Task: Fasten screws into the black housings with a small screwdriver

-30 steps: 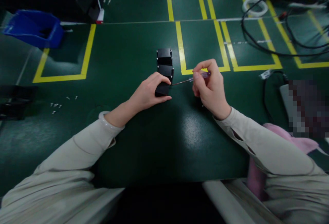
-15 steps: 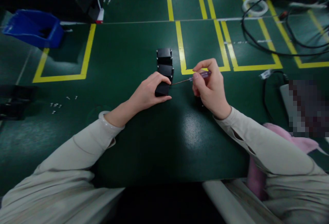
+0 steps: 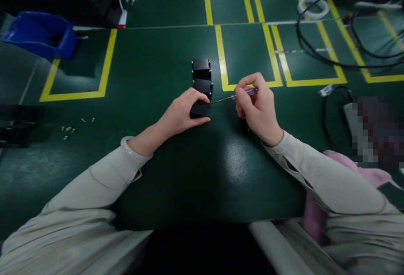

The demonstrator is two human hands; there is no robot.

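Dark green desk (image 3: 158, 68) marked with yellow tape rectangles. Left hand (image 3: 181, 113) lies on the desk surface, fingers (image 3: 199, 96) curled over and grasping the nearest small black box-shaped part (image 3: 198, 109). That part sits at the near end of a short row of three like black parts, near the desk's middle; the other two black boxes (image 3: 201, 76) stand just beyond it, touching or nearly so. Right hand (image 3: 257, 108) is to the right of the row, fingers clenched around a slim screwdriver with a clear purple handle (image 3: 249, 92). Its thin metal shaft (image 3: 221, 99) runs leftward and its tip meets the right side of the held part; exact contact point too small to tell. A pale bangle (image 3: 132, 150) sits on the left wrist; both arms wear light beige sleeves. Far left, a blue plastic bin (image 3: 41, 35). Small loose silver screws (image 3: 71, 127) lie scattered on the desk left of the left arm. Upper right, black cables (image 3: 315, 52) and a white ring of tape (image 3: 313, 7). Pink cloth (image 3: 347, 165) at the right edge.
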